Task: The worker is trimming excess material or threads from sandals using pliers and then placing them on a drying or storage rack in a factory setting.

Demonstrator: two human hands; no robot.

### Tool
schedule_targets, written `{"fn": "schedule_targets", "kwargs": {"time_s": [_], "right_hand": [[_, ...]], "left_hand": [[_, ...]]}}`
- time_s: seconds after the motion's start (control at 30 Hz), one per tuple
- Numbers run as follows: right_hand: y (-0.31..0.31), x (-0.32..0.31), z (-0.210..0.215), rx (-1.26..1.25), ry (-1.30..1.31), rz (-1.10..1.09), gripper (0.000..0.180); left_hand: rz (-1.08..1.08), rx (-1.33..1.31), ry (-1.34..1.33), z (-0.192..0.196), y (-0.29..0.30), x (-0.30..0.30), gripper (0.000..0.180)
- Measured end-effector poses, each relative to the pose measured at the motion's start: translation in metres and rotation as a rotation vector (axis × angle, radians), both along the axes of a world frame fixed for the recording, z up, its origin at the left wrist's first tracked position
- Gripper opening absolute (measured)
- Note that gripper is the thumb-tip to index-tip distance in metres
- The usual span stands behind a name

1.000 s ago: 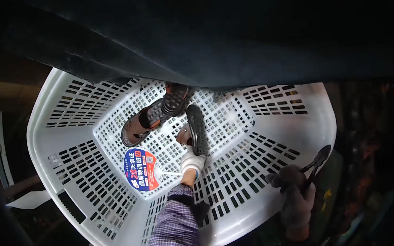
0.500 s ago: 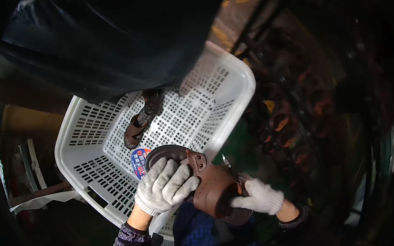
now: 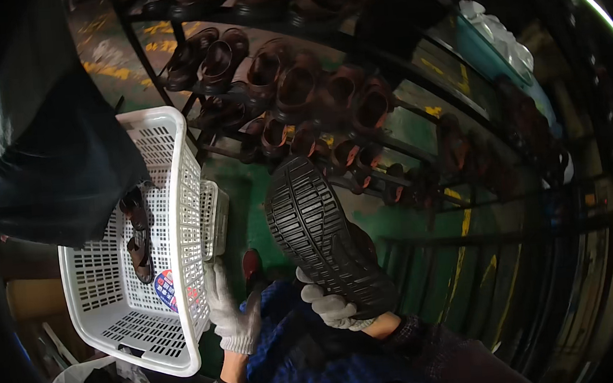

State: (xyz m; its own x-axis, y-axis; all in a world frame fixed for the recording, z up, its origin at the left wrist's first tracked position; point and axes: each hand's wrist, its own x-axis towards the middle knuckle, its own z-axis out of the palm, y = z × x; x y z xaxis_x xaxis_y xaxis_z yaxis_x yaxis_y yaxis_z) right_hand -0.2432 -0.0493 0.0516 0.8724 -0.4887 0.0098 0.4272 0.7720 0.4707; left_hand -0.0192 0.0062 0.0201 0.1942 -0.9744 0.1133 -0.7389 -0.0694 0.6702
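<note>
head view shows a shoe (image 3: 330, 243), its black sole (image 3: 308, 216) closely ridged.

This looked like a shoe workshop or a factory, not a home. Lots of brown shoes (image 3: 295, 88) stood in rows on a black metal rack (image 3: 135, 46), far more than one family would wear. The floor (image 3: 246, 196) was green, with yellow lines (image 3: 462, 251) on it. A big white basket (image 3: 181, 201) had a brown sandal (image 3: 139, 261) in it, and the person wore pale gloves (image 3: 236, 319) while holding one dark shoe (image 3: 316, 227).
</note>
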Motion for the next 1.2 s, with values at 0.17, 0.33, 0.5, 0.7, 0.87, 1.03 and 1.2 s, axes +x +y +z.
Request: {"fn": "schedule_targets", "kwargs": {"time_s": [0.17,0.33,0.5,0.7,0.87,1.03,1.2], "right_hand": [[0.015,-0.015,-0.001,-0.033,-0.119,-0.083,0.050],[0.044,-0.031,0.005,-0.808,1.507,-0.024,0.058],[0.032,-0.009,0.084,-1.630,2.237,0.017,0.053],[-0.017,0.012,0.126,-1.948,1.979,-0.499,0.041],[-0.027,0.032,0.098,-2.203,1.320,0.219,0.042],[-0.008,0.017,0.107,-1.516,1.590,-0.287,0.040],[-0.039,0.040,0.086,-1.173,2.006,-0.130,0.057]], "left_hand": [[-0.172,0.136,0.180,0.024,-0.012,-0.027,0.089],[-0.364,0.320,1.327,0.038,-0.034,-0.058,0.098],[-0.095,0.693,2.190,-0.002,-0.031,-0.034,0.083],[-0.226,0.691,1.908,-0.014,-0.061,-0.019,0.072],[-0.203,0.524,2.066,-0.004,-0.096,0.014,0.062],[-0.269,0.332,2.105,-0.001,-0.112,0.047,0.062],[-0.113,0.501,1.866,-0.001,-0.117,0.017,0.059]]}}
